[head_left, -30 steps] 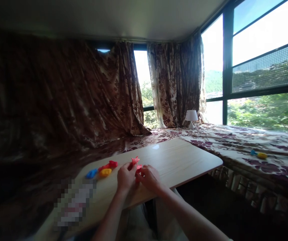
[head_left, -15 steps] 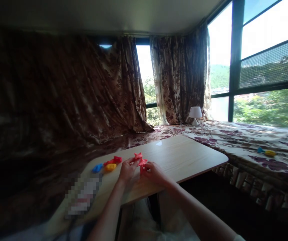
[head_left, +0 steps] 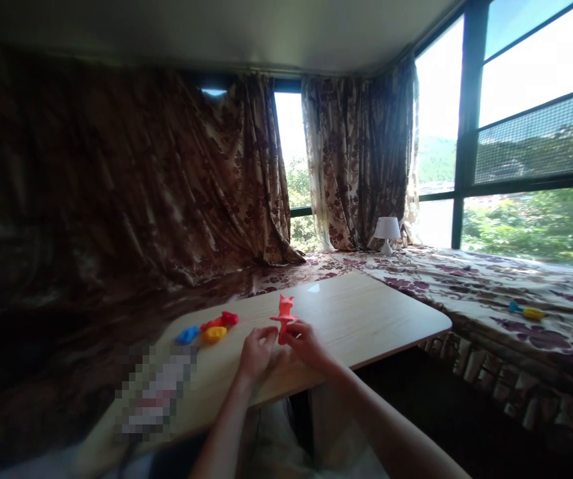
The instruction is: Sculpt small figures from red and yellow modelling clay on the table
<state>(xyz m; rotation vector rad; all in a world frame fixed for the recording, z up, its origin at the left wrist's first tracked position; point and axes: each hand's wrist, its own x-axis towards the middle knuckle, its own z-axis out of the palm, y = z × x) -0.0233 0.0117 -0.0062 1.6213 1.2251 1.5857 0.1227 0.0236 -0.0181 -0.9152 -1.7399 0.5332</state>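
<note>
A coral-red toy figure [head_left: 285, 317] with two pointed tips on top and parts jutting out at its sides stands upright above the light wooden table [head_left: 366, 313]. My right hand [head_left: 309, 344] pinches its lower part from the right. Close by on the left, my left hand [head_left: 256, 354] has its fingers curved and slightly apart beside the figure's base; I see nothing between them. Further left lie a blue piece [head_left: 187, 334], a yellow piece [head_left: 213, 334] and a red piece [head_left: 227, 319], small and lumpy, their kind unclear.
A blurred-out flat item [head_left: 154, 396] lies at the table's near left. On the flowered bed cover [head_left: 470, 279] to the right rests a blue and yellow toy [head_left: 528, 311]. A white lamp [head_left: 387, 229] stands at the back, by the curtains [head_left: 346, 159].
My left hand has come off the figure's upper part and moved down and toward me. The figure now stands more upright and shows more fully, with my right hand still at its lower part.
</note>
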